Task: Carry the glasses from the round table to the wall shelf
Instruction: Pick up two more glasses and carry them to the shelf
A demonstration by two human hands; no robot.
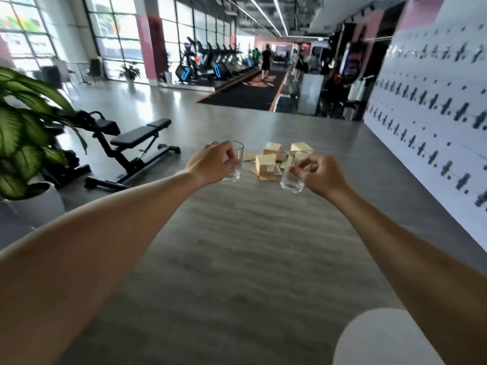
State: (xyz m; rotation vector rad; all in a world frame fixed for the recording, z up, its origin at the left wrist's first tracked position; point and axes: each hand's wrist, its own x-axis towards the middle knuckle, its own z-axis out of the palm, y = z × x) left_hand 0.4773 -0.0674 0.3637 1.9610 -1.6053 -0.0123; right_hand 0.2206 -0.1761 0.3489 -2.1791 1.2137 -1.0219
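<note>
Left glass (235,164): we carry it at centre frame, upright, gripped in our left hand (210,162), whose fingers curl round its side; a second rim seems to show behind the knuckles, too blurred to confirm.
Right glass (292,172): we hold it just right of centre, tilted slightly, pinched by the fingers of our right hand (320,175).
Spacing: the two glasses are near each other, apart, level in the frame.
Cardboard boxes (267,165): on the grey floor (237,246) between and behind the glasses.
Weight bench (131,151): left of centre, well apart from our hands.
Potted plant (23,133): left edge.
White patterned wall (434,127): right side.
White round surface (382,338): lower right corner.
Arms: both bare forearms reach forward from the lower corners, converging toward centre.
</note>
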